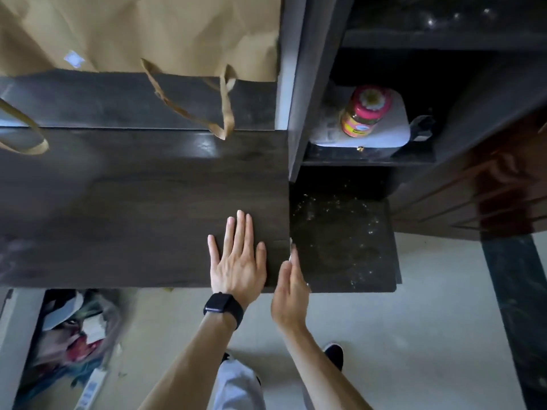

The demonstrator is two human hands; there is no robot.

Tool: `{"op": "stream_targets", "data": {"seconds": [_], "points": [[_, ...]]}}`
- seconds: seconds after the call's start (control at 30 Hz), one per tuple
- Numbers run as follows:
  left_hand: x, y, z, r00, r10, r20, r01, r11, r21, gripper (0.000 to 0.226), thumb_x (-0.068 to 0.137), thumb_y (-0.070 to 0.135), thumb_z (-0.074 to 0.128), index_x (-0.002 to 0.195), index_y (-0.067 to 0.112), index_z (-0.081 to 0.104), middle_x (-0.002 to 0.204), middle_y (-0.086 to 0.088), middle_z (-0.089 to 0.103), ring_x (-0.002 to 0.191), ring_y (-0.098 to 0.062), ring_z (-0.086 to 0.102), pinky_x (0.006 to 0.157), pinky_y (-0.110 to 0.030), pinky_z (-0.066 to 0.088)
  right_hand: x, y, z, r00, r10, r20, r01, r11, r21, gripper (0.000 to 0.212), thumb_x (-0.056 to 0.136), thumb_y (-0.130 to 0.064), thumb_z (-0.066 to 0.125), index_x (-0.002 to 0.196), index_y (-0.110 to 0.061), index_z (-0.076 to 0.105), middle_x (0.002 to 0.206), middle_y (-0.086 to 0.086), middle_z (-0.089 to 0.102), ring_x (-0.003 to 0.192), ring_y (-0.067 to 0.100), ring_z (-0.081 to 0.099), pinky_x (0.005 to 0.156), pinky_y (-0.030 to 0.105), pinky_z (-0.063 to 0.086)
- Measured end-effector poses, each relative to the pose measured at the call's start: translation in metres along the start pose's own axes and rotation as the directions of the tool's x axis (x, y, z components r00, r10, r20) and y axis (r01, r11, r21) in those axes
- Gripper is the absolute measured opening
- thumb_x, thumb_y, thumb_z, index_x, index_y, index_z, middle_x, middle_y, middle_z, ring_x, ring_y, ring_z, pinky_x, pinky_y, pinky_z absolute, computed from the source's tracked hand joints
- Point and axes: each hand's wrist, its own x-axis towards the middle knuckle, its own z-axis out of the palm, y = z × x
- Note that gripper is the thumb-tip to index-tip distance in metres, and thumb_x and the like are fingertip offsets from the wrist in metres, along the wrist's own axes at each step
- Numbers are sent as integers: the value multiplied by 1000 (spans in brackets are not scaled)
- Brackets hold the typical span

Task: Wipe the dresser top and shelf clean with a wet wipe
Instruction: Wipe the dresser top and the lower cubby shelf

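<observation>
The dark wooden dresser top point(133, 202) fills the middle of the view. My left hand point(236, 261), with a black watch on its wrist, lies flat on the top near its front right corner, fingers straight. My right hand point(291, 287) is edge-on at the dresser's right side, fingers straight. It presses a white wet wipe point(291, 250) against that side; only slivers of the wipe show. To the right, a lower black shelf point(340, 232) is speckled with dust and crumbs.
A brown paper bag point(142, 34) with hanging handles stands at the back of the dresser. In the upper shelf sits a pink-lidded jar point(365, 112) on a white container point(393, 134). A brown wooden door point(488, 187) is at right; clutter point(74, 335) lies on the floor at left.
</observation>
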Motion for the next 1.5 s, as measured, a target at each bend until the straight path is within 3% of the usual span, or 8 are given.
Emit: {"op": "stream_targets", "data": {"seconds": [0.27,0.33,0.5,0.63,0.87,1.13,1.37,1.5], "points": [[3,17,9,993,-86,-79,92,993,79,62,101,47,14,158,26,-1,164,13,-11,149,-5,-14,122,-49,0,19,29,-28,762,339,552,-599,693,401,49,102,-61,29,143,-38,41,143,-16,50,126,-10,48,109,17,36],[3,20,10,992,-92,-89,100,991,89,62,100,47,13,158,26,-1,164,13,-10,149,-4,-14,123,-48,0,55,38,-10,739,289,608,-601,691,402,64,95,-73,29,151,-43,31,156,-12,39,142,1,36,121,40,25],[5,19,11,992,-87,-95,97,989,114,62,100,45,13,158,25,1,164,12,-8,150,-7,-10,122,-47,0,84,62,10,804,235,546,-422,873,246,73,87,-84,19,152,-52,12,163,-15,20,150,10,19,123,48,14],[7,33,11,984,-166,-69,171,983,65,65,99,47,15,158,25,-1,164,11,-9,150,-9,-13,122,-49,-4,33,87,-27,845,48,532,4,995,-95,60,101,-32,27,159,-26,11,166,-7,13,147,12,23,120,32,20],[14,61,20,944,-289,-157,294,956,8,65,102,48,20,158,24,-1,164,10,-9,150,-8,-14,123,-45,-5,47,121,-44,799,-146,583,531,625,-572,65,97,-32,31,157,-12,17,165,1,21,153,24,14,120,55,16],[16,58,20,940,-288,-184,292,956,-8,64,101,48,24,158,24,6,165,8,-2,151,-10,-10,123,-44,-3,95,115,-46,779,-160,607,613,401,-681,74,96,-46,35,159,-20,6,165,14,2,154,29,-3,121,56,-5],[18,59,21,937,-288,-197,290,957,-18,64,101,48,23,158,24,8,165,7,0,151,-12,-7,123,-46,-1,163,99,-39,892,-128,434,443,440,-781,60,104,-44,8,157,-22,-9,166,7,-12,152,22,-17,120,51,-13],[17,58,22,936,-287,-204,289,957,-19,65,100,48,26,158,23,10,166,6,3,152,-12,-5,123,-48,3,100,125,-67,735,-228,638,668,401,-627,62,105,-36,23,158,-19,-2,167,2,4,154,19,2,123,51,3]]}}
